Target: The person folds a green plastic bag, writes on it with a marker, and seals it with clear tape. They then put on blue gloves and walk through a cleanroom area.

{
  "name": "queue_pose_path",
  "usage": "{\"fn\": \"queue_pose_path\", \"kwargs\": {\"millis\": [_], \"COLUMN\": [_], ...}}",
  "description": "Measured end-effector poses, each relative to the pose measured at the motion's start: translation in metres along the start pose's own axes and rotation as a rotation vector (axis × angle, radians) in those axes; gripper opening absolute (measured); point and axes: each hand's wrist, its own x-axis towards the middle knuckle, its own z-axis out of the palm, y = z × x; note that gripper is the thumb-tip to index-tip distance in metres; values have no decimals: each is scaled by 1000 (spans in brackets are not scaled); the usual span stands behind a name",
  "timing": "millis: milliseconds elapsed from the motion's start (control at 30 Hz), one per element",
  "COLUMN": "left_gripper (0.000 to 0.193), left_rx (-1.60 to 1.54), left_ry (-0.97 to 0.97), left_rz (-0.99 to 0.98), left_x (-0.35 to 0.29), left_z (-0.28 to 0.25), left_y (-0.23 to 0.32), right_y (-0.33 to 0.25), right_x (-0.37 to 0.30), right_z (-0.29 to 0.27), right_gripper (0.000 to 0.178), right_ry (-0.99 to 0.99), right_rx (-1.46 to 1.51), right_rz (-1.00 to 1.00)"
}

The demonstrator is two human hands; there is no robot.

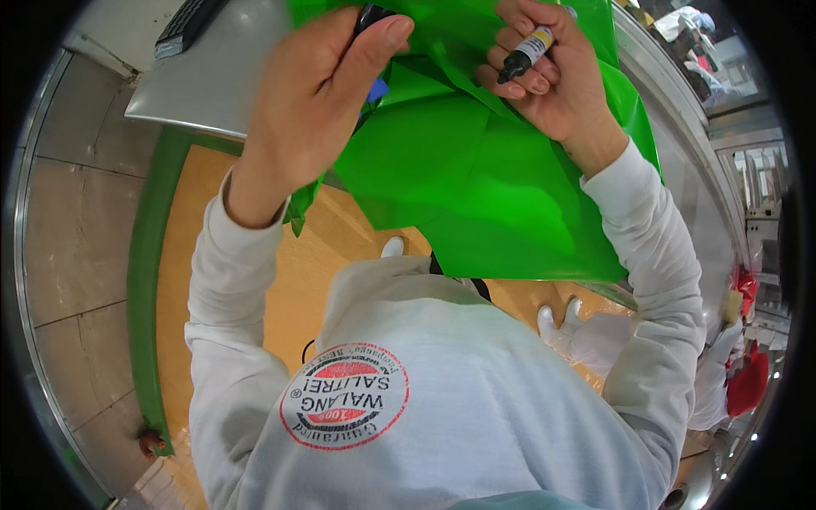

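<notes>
My right hand is closed around a marker pen with a black end and a pale, yellow-marked label; its narrow black end points down and left. My left hand, slightly smeared, has its thumb and fingers closed on a small black piece, mostly hidden, which I cannot make out fully. Under and between both hands spreads a glossy green plastic sheet, creased, with its lower part hanging down toward my body. A bit of blue shows beside the left thumb, against the green plastic.
At the upper left is a metal tabletop bearing a black keypad-like device. Below lies a yellow floor with a green border. White boots of another person stand at the right. More people in white and red appear at the right edge.
</notes>
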Motion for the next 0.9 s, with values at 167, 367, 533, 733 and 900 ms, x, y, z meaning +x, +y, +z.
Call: {"fn": "queue_pose_path", "kwargs": {"millis": [167, 367, 533, 733, 900], "left_gripper": [39, 40, 37, 38, 29], "left_rx": [-499, -94, -49, 15, -224], "left_ry": [198, -93, -124, -137, -79], "left_rz": [280, 66, -191, -164, 10], "left_x": [-17, 4, 5, 6, 20], "left_z": [-47, -80, -116, -15, 21], "left_y": [6, -41, -30, -27, -35], "right_y": [3, 23, 39, 17, 19], "right_x": [-2, 37, 51, -6, -17], "right_z": [-17, 54, 103, 25, 1], "right_gripper": [27, 27, 26, 25, 28], "right_ry": [-98, 76, 34, -279, -223], "right_rx": [-49, -145, -419, -747, -838], "right_rz": [8, 7, -76, -55, -105]}}
